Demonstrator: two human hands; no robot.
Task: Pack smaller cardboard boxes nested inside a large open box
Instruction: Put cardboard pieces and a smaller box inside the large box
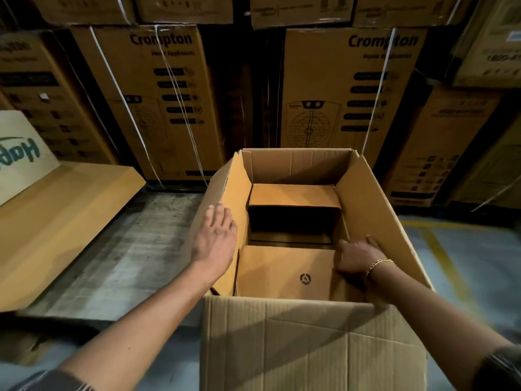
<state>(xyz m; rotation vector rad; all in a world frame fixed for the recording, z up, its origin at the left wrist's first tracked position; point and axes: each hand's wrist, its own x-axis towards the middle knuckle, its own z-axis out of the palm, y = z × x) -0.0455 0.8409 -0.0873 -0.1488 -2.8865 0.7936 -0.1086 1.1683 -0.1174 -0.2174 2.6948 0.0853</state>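
Observation:
A large open cardboard box (310,340) stands on the floor right in front of me, flaps up. Inside it sits a smaller cardboard box (282,275) with a black logo on its near flap; its far flap (296,194) is folded out and its dark inside shows between them. My left hand (217,235) lies with straight fingers against the large box's left flap (222,182). My right hand (358,255), a gold bracelet at the wrist, reaches inside the large box and rests at the right edge of the smaller box's near flap; its fingertips are hidden.
Tall strapped Crompton cartons (158,103) form a wall behind the box. Flat cardboard sheets (56,221) lie on a low platform at the left. Grey floor with a yellow line (448,258) shows at the right.

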